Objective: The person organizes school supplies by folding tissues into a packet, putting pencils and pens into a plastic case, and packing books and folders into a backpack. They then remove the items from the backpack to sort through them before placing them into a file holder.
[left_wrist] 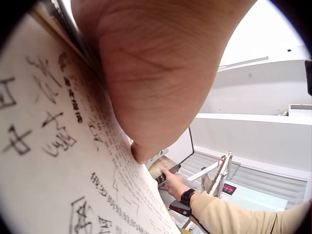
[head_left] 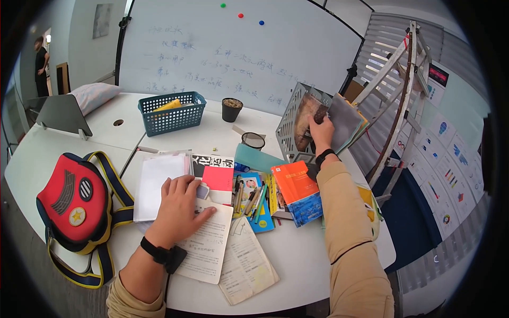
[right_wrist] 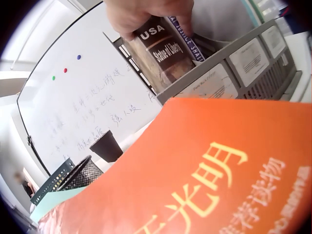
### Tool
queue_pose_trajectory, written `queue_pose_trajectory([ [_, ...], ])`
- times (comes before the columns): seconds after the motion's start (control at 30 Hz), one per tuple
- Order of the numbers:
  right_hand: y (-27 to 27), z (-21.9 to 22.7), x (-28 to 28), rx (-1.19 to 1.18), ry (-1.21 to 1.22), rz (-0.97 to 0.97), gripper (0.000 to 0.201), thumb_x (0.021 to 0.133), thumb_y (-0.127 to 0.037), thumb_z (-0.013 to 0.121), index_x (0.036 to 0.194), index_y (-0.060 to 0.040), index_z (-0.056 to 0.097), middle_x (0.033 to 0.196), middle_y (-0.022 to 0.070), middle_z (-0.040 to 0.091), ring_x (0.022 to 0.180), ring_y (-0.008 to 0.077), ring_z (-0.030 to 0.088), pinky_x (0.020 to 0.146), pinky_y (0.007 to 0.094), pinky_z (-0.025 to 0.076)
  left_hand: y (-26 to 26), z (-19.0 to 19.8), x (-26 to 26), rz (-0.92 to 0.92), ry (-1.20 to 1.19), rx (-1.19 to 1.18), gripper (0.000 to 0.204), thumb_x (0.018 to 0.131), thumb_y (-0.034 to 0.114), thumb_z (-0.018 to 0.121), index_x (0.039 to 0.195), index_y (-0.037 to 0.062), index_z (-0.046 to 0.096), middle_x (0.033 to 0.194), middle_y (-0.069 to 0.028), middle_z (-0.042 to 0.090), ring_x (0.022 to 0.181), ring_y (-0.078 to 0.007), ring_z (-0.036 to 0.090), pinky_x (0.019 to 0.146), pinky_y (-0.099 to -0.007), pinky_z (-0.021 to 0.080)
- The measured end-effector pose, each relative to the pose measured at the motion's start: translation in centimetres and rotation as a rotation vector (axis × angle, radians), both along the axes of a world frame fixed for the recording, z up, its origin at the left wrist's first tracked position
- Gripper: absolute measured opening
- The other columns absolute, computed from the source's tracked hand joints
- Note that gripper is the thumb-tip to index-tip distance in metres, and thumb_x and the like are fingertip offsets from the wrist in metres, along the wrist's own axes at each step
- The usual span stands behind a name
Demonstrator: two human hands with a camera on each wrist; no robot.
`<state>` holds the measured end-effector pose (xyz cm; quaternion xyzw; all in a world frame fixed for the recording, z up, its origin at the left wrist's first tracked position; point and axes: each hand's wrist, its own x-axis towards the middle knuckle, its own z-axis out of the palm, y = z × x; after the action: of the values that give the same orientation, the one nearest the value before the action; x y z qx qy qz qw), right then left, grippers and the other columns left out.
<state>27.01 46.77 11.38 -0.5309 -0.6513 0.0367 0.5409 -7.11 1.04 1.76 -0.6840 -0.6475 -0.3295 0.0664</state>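
Note:
My right hand (head_left: pixel 321 132) grips the top of a brown, box-like item (right_wrist: pixel 161 56) marked "USA Statue of Liberty". That item stands inside a grey file holder (head_left: pixel 287 124), where grey folders (head_left: pixel 347 122) lean beside it. My left hand (head_left: pixel 177 206) lies with relaxed fingers across a printed sheet with handwriting (head_left: pixel 209 254). White papers (head_left: pixel 159 183) and a red and white book (head_left: pixel 217 177) lie just beyond its fingers. An orange book (head_left: pixel 295 180) sits below my right wrist and fills much of the right wrist view.
Pens (head_left: pixel 258 204) lie heaped on a blue book (head_left: pixel 263 225). Further back are a teal basket (head_left: pixel 172 124), a black plant pot (head_left: pixel 231 110) and a mesh cup (head_left: pixel 253 141). A red backpack (head_left: pixel 77 201) is at left. A stepladder (head_left: pixel 395 100) stands beyond the table's right side.

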Motion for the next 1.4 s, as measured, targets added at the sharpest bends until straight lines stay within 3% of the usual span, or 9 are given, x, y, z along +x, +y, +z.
queue_pose_trajectory([
  [0.1,-0.3,0.9,0.1,0.204,-0.027,-0.158,0.07,0.092,-0.049,0.089,0.127,0.0107,0.076,0.131,0.0297,0.072,0.128,0.0491,0.068,0.113,0.0522,0.054,0.0,0.0,-0.1,-0.001,0.004,0.006,0.076,0.098,0.044,0.084,0.154,-0.0012,0.059,0.154,-0.0235,0.058,0.148,-0.0426,0.051,0.133,-0.0583,0.029],
  [0.43,-8.6,11.9,2.0,0.701,0.053,-0.212,0.065,0.099,-0.055,0.086,0.126,0.0029,0.078,0.124,0.0225,0.07,0.116,0.0446,0.071,0.104,0.0512,0.057,0.1,-0.5,-0.3,0.002,-0.007,0.008,0.077,0.097,0.045,0.086,0.153,-0.0004,0.059,0.154,-0.0237,0.058,0.149,-0.043,0.05,0.132,-0.0571,0.029],
  [0.6,-15.2,16.2,1.3,0.861,0.088,-0.079,0.067,0.103,-0.054,0.085,0.127,0.0072,0.076,0.117,0.015,0.071,0.101,0.0293,0.071,0.091,0.0423,0.058,-0.1,-0.4,-0.5,-0.008,-0.053,0.019,0.077,0.096,0.044,0.086,0.154,0.0008,0.059,0.155,-0.0233,0.057,0.15,-0.0439,0.049,0.132,-0.0562,0.029],
  [0.7,-19.4,16.3,-0.8,0.629,0.221,0.109,0.062,0.105,-0.052,0.085,0.124,0.0064,0.078,0.108,0.0099,0.075,0.095,0.0202,0.07,0.087,0.0358,0.057,-0.2,0.0,-0.4,-0.02,-0.089,0.027,0.078,0.097,0.043,0.086,0.156,0.0012,0.056,0.156,-0.0234,0.057,0.15,-0.0438,0.048,0.131,-0.0548,0.03],
  [0.77,-22.4,14.8,-3.0,0.423,0.357,0.399,0.057,0.106,-0.05,0.084,0.122,0.0052,0.079,0.104,0.0064,0.077,0.094,0.0148,0.068,0.085,0.0323,0.056,-0.1,0.6,-0.2,-0.026,-0.131,0.047,0.079,0.098,0.041,0.086,0.158,0.0011,0.054,0.157,-0.0239,0.057,0.151,-0.0438,0.048,0.131,-0.0538,0.03],
  [0.93,-26.2,8.4,-7.7,0.009,0.427,0.745,0.053,0.108,-0.048,0.082,0.12,0.0035,0.081,0.103,0.0022,0.079,0.095,0.008,0.066,0.085,0.027,0.054,0.3,1.2,0.1,-0.292,-0.567,0.058,0.089,0.101,0.041,0.086,0.163,-0.0053,0.044,0.154,-0.0258,0.061,0.144,-0.0397,0.058,0.127,-0.0533,0.04],
  [1.1,-25.4,4.2,-9.9,-0.135,0.492,0.787,0.046,0.111,-0.043,0.079,0.119,0.0018,0.078,0.098,-0.0032,0.071,0.086,0.0062,0.059,0.079,0.0263,0.051,0.9,0.7,0.3,-0.38,-1.03,0.0,0.097,0.106,0.032,0.085,0.17,-0.0113,0.027,0.138,-0.0219,0.067,0.13,-0.0262,0.068,0.113,-0.0425,0.055],
  [1.27,-22.6,3.1,-8.5,0.126,0.324,0.602,0.021,0.111,-0.024,0.077,0.122,-0.0056,0.076,0.092,-0.0046,0.066,0.08,0.0034,0.053,0.072,0.0245,0.046,1.3,1.0,0.1,-0.436,-1.197,0.178,0.085,0.11,0.015,0.08,0.169,-0.0101,0.024,0.125,-0.0146,0.067,0.121,-0.0191,0.07,0.108,-0.0339,0.057],
  [1.4,-19.9,3.2,-4.5,0.11,0.329,0.531,0.025,0.111,-0.005,0.066,0.136,-0.0036,0.07,0.118,0.0065,0.071,0.103,0.0146,0.064,0.094,0.0325,0.055,1.8,1.0,-0.9,-0.398,-1.328,0.215,0.062,0.115,0.017,0.072,0.162,-0.007,0.038,0.131,-0.0135,0.068,0.121,-0.0171,0.069,0.11,-0.0344,0.056],
])
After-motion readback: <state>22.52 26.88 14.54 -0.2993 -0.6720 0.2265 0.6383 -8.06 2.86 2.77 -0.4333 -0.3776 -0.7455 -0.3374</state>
